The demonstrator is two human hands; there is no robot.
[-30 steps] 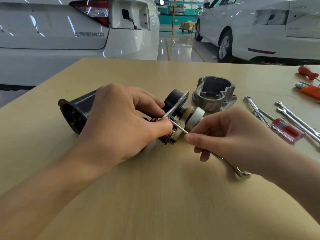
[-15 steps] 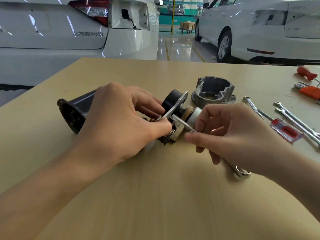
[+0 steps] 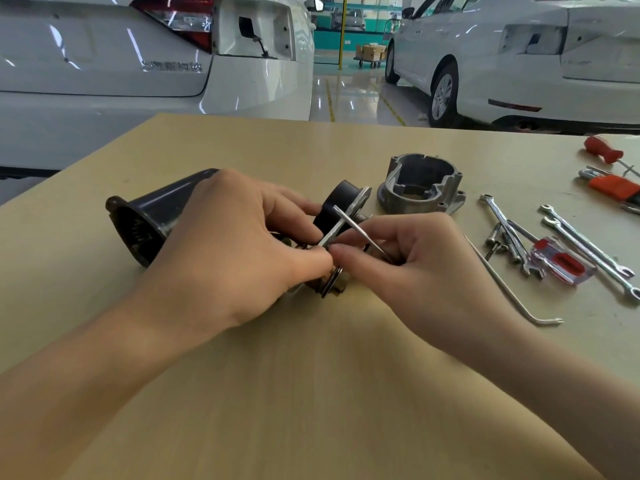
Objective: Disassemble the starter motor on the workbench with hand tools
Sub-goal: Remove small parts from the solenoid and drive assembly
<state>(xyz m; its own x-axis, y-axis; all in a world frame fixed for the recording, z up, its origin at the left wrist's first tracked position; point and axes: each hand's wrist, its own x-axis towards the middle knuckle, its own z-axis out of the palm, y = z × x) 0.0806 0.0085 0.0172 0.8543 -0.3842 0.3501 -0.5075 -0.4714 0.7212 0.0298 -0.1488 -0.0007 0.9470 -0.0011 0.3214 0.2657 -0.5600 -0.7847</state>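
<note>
Two bare hands at work over the starter motor, lying on its side on the tan workbench, left of centre. Left hand clamped over the motor body, fingers curled round it, thumb tip down at the stacked rings and brass-coloured end nearest the viewer. Dark flared housing mouth protruding to the left of that hand, gear teeth visible inside. Black cylindrical part and a flat metal plate exposed at the right-hand end of the assembly. Right hand closed round a slim metal tool, pinched between thumb and fingers; shaft angled up and left across the plate, tip close to the black part. Exact contact point of the tip not discernible.

Noted elsewhere on the bench: grey cast end cover, open side up, just beyond the right hand and apart from the motor. Long thin metal rod with a bent end, lying free to the right of the right hand. Further right, several combination wrenches, loose bolts, a screwdriver with clear and red handle. Far right edge: red-handled screwdriver and an orange-handled tool. Beyond the bench, two white cars on a glossy floor.
</note>
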